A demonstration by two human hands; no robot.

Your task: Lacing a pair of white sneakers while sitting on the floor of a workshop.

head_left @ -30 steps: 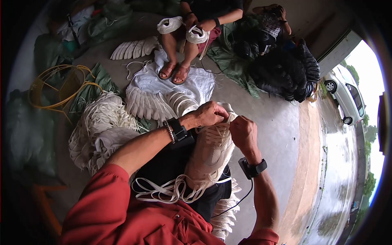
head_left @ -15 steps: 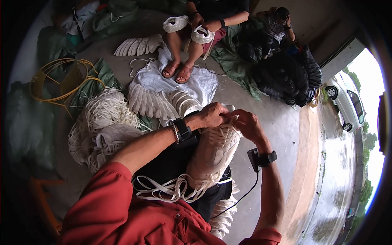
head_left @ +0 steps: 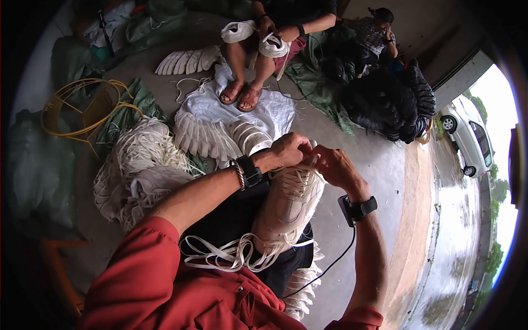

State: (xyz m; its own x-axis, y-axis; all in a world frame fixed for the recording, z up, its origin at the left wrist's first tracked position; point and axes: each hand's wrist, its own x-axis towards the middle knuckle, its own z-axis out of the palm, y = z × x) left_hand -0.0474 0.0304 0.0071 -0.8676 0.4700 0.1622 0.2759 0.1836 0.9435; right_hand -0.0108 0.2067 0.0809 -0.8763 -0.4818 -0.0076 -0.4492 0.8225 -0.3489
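A white sneaker upper (head_left: pixel 289 209) lies across my lap, its toe toward me and its lacing toward my hands. At its far end my left hand (head_left: pixel 290 149) is closed with the fingertips at the lacing edge. My right hand (head_left: pixel 340 171) pinches a white shoelace (head_left: pixel 315 160) close beside the left fingertips. My fingers partly hide the exact grip and the upper's opening. Loose white laces (head_left: pixel 223 252) loop over my lap by the toe.
A heap of white uppers and laces (head_left: pixel 144 159) lies on my left, near a yellow round frame (head_left: pixel 82 116). Ahead, a co-worker handles a white upper (head_left: pixel 274 47), feet on a white sheet (head_left: pixel 275 113). Black uppers (head_left: pixel 385 102) are piled at the far right.
My right hand and wrist have shifted slightly right and outward. My left hand has risen a little, away from me. The upper stays in my lap.
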